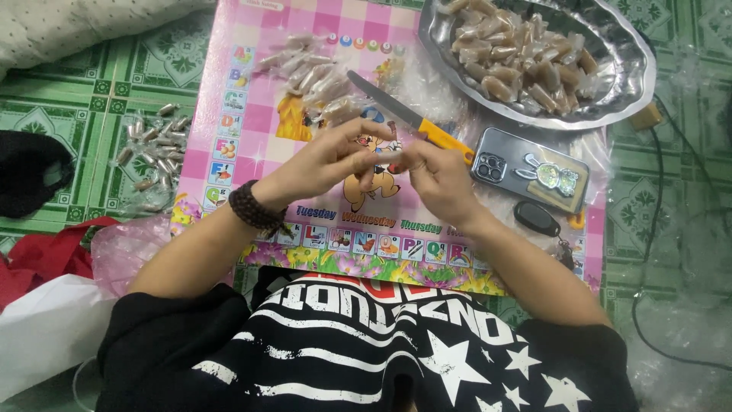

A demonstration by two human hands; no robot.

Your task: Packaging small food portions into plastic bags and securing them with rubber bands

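My left hand (328, 160) and my right hand (438, 179) meet over a pink picture board (252, 122), fingertips pinched together on a small wrapped candy (385, 156) that is mostly hidden by my fingers. A dark bead bracelet (255, 207) circles my left wrist. A knife with a yellow handle (412, 118) lies on the board just beyond my fingers. Wrapped candies (309, 72) lie in a small pile at the board's far side. A metal tray (633, 84) at the upper right holds many brown candies in clear wrap.
A phone in a clear case (530, 172) and a black key fob (536, 219) lie right of my hands. More wrapped candies (152, 149) sit on the green patterned floor at left. Red and white plastic bags (46, 305) lie lower left. A black cable (648, 252) runs at right.
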